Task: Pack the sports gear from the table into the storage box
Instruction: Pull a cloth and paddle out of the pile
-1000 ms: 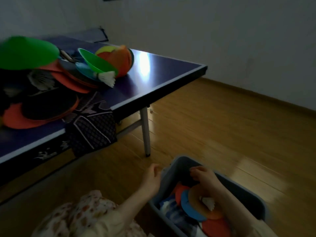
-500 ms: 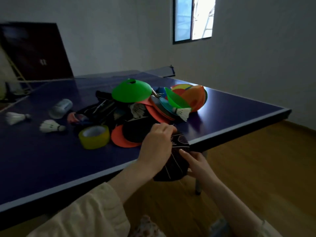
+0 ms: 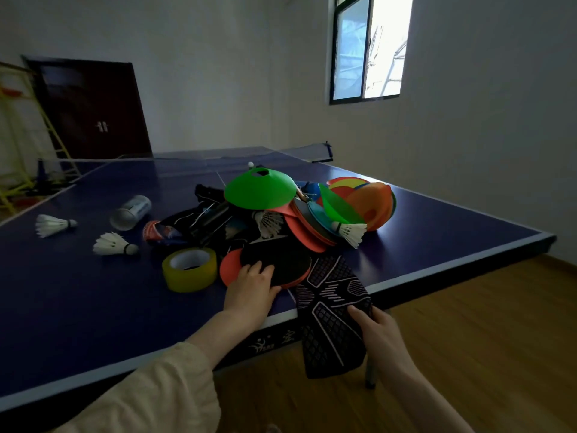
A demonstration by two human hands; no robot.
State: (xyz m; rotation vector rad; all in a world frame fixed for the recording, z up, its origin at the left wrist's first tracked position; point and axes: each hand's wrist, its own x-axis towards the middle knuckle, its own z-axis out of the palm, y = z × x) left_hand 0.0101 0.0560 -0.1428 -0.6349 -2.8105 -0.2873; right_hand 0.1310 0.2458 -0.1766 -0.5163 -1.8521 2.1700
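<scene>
A heap of sports gear is seen on the blue surface (image 3: pixel 78 307) of a table-tennis table. The left hand (image 3: pixel 251 289) is laid on a black disc (image 3: pixel 276 264) at the near side of the heap; its fingers (image 3: pixel 259 270) are only slightly bent and spread flat on the disc, with nothing gripped between them. The disc is stacked on an orange-red disc (image 3: pixel 229 271), just beside a yellow tape roll (image 3: pixel 189 269). A black patterned sleeve (image 3: pixel 331 310) is draped over the near edge of the surface and hangs down towards the wooden floor (image 3: pixel 468 323). The right hand (image 3: pixel 379 335) holds the hanging part at its right side, the thumb pressed on the front face; the other fingers are hidden behind the cloth. Behind the discs, a green cone (image 3: pixel 260 190) is propped on top of the heap, with an orange stack of cones (image 3: pixel 371 204) to its right. A shuttlecock (image 3: pixel 351 231) lies at the foot of that stack, and two more shuttlecocks (image 3: pixel 112 244) lie apart at the left, near a clear tube (image 3: pixel 131 211). The storage box is not in view.
</scene>
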